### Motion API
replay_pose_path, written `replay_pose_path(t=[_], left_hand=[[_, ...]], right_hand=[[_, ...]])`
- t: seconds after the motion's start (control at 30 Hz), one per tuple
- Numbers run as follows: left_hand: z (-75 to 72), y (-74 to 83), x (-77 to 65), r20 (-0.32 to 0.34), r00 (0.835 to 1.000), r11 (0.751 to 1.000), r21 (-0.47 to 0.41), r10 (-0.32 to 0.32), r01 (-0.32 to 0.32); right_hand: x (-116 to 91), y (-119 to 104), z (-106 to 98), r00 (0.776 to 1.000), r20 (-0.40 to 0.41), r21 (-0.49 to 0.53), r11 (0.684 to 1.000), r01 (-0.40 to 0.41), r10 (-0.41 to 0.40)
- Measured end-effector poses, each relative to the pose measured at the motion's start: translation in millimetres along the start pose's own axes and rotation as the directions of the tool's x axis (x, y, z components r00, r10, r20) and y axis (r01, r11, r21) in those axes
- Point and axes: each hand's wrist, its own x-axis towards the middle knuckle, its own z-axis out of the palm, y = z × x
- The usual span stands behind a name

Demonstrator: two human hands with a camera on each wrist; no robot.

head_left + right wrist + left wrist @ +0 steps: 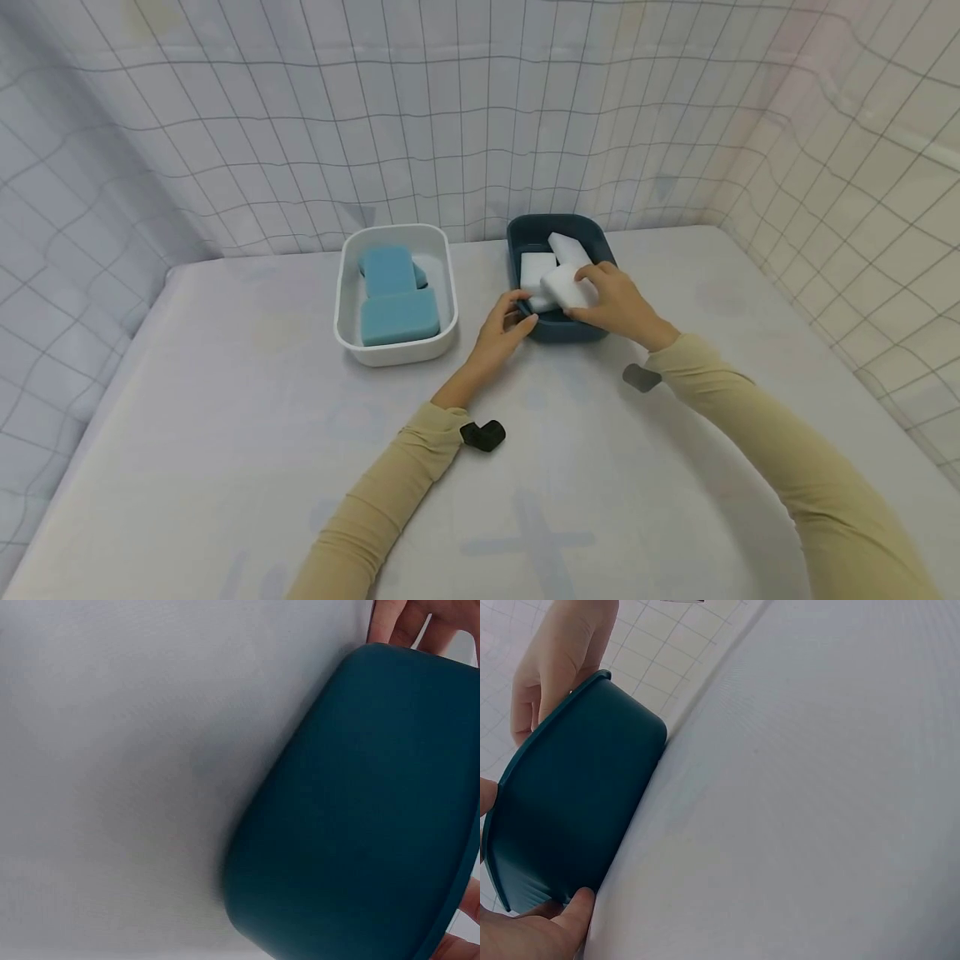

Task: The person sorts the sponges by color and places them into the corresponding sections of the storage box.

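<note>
My right hand (618, 304) pinches a white sponge (564, 286), tilted over the dark teal tub (567, 332). Thumb and fingers hold it by its right side. Two more white sponges, one on the left (537, 271) and one at the back (568, 247), lie inside that tub. At the tub's front left corner, my left hand (495, 337) holds on, its fingers by the rim and its thumb at the outer wall. From the left wrist, the tub's side (577, 787) fills much of the view, and its inside is hidden. The right wrist view also shows only the outer wall (360, 802).
To the left stands a white tub (390, 357) with blue sponges, one in front (400, 317) and one behind (389, 270) that lies over another blue piece. A white cloth covers the table (225, 442). Grid-patterned curtains (480, 108) hang at the back and sides.
</note>
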Motion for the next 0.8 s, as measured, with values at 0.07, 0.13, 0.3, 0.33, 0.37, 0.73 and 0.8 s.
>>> replay_pose_path(t=[0.07,0.13,0.3,0.33,0.37,0.73,0.8], left_hand=[[-0.1,-7.5,3.4,-0.013,1.000,1.000,0.004,0.003,-0.003],[-0.1,-14.4,6.2,-0.027,1.000,1.000,0.014,0.009,-0.008],[-5.3,-17.5,7.8,-0.054,0.999,0.999,0.034,0.001,0.001],[-6.8,-18.1,8.0,-0.056,0.998,0.999,0.044,0.003,-0.001],[-8.5,-18.6,8.3,-0.057,0.998,0.999,0.053,0.007,-0.004],[-13.6,-19.7,6.0,-0.048,0.999,0.991,0.131,0.006,0.001],[-11.9,-20.7,6.0,-0.049,0.999,0.990,0.142,0.016,-0.009]], right_hand=[[0.4,-0.4,2.4,1.000,0.002,-0.001,1.000,-0.008,0.008],[0.8,0.2,4.2,1.000,0.006,0.003,1.000,-0.016,0.016],[5.6,0.8,8.1,1.000,0.009,0.024,1.000,-0.017,0.016],[7.0,0.4,9.0,1.000,0.007,0.030,0.999,-0.013,0.013],[8.6,0.3,10.2,1.000,0.007,0.033,0.999,-0.011,0.011],[13.2,4.1,12.2,0.999,-0.020,0.056,0.998,-0.039,0.040],[12.0,4.9,11.3,0.999,-0.017,0.059,0.997,-0.047,0.048]])
